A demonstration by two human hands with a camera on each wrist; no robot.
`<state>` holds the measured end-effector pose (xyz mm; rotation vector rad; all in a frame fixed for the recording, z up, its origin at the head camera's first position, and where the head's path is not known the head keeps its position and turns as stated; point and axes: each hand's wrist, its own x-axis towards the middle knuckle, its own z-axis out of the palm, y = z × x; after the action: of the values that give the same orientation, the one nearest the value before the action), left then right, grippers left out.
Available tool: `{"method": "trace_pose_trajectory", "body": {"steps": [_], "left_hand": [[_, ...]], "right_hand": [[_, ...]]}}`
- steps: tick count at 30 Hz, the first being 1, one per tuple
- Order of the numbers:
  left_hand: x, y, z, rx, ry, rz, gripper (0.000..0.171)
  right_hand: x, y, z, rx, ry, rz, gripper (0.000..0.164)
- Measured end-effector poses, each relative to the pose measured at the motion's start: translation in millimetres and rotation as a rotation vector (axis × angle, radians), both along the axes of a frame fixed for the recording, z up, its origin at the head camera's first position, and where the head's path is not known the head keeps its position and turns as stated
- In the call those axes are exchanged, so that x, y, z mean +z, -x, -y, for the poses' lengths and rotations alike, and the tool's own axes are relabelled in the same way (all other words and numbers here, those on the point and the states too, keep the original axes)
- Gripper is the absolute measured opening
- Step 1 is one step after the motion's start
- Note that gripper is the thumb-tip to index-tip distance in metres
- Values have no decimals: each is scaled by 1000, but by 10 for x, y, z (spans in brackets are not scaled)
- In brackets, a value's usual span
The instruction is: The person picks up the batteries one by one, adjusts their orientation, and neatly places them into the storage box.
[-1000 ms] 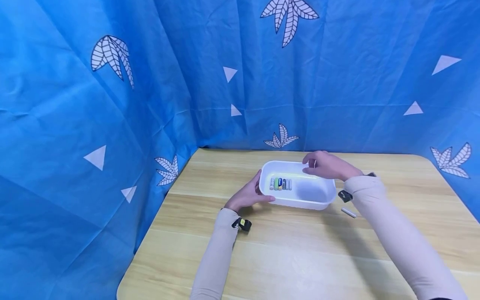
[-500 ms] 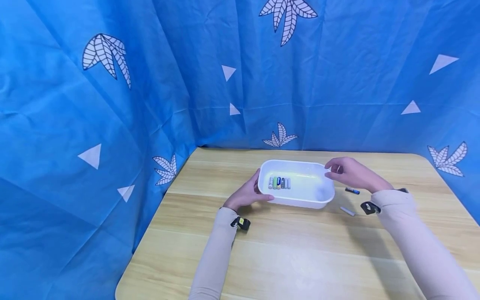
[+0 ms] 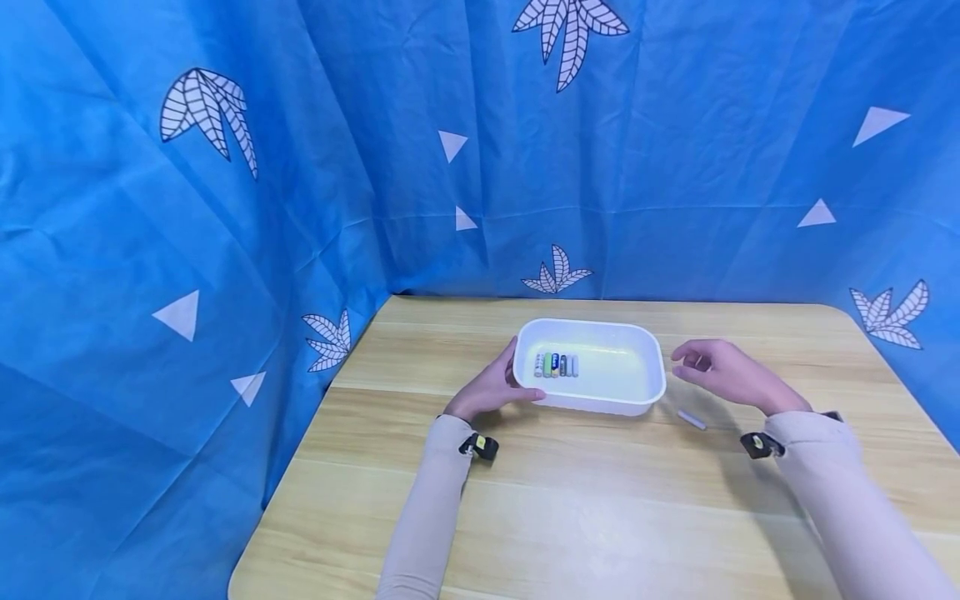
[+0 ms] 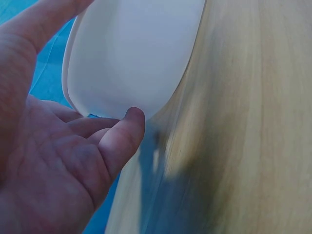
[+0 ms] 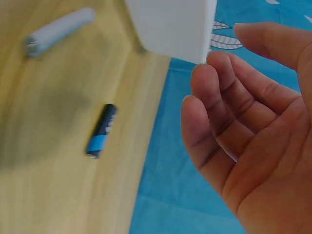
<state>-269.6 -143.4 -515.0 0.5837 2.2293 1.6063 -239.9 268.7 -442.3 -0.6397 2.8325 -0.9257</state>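
Note:
My left hand (image 3: 491, 388) holds a white plastic basin (image 3: 647, 402) by its left end, with the thumb along the front wall. In the left wrist view, the fingers of this hand (image 4: 53, 161) lie against the basin's rounded end. Several batteries (image 3: 556, 365), among them a green one and a blue-and-yellow one, stand in a row inside, toward the left. Just right of the basin is my right hand (image 3: 723, 372), fingers loosely bent and holding nothing. Below it on the table lie a white battery (image 3: 692, 419) and a black-and-blue battery (image 5: 102, 130); the hand hides the latter in the head view.
The pale wooden table (image 3: 555, 517) carries all of this. A blue curtain (image 3: 675, 150) with leaf prints hangs behind the table and along its left side.
My right hand has moved from over the basin, past its right rim, to beside it on the right. The black-and-blue battery came into view, then went behind that hand. My left hand keeps its hold.

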Motion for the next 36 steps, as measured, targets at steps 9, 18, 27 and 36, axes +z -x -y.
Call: {"method": "trace_pose_trajectory", "body": {"steps": [9, 18, 27, 36], "left_hand": [[-6, -8, -4, 4, -8, 2, 122], [3, -8, -7, 2, 0, 6, 122], [29, -14, -12, 1, 5, 10, 121], [14, 3, -10, 9, 4, 14, 123]], "right_hand": [[-249, -128, -96, 65, 61, 44, 23], [-387, -247, -193, 205, 79, 98, 24], [-450, -276, -294, 281, 26, 131, 37], [-424, -330, -338, 276, -44, 117, 52]]}}
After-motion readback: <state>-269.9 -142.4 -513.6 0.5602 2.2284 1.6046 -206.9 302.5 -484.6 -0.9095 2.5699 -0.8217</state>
